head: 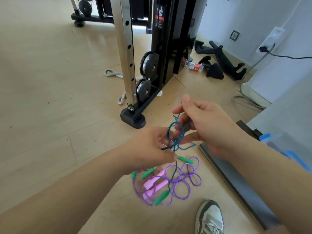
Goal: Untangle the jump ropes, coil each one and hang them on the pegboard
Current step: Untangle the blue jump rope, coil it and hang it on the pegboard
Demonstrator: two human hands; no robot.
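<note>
Both hands were up off the wood floor [50, 98], working on the teal rope [175, 145]. The right hand [207, 125] had its fingers curled through a couple of the loops, thumb sticking up, gripping the cord. The left hand [152, 146] was pinching the same rope at the knotted bit, which sat right between the two hands. One strand dropped from under the left fingertips to a green handle [162, 197] on the floor. Another green handle [184, 160] was just below the left hand; couldn't tell if it was dangling or lying flat. Below both hands the purple rope [179, 180] lay in a loose, messy pile with pink handles [155, 183] mixed in. A sneaker [211, 217] was further down, under the right forearm, and a cable machine [128, 65] stood out past the hands.
</note>
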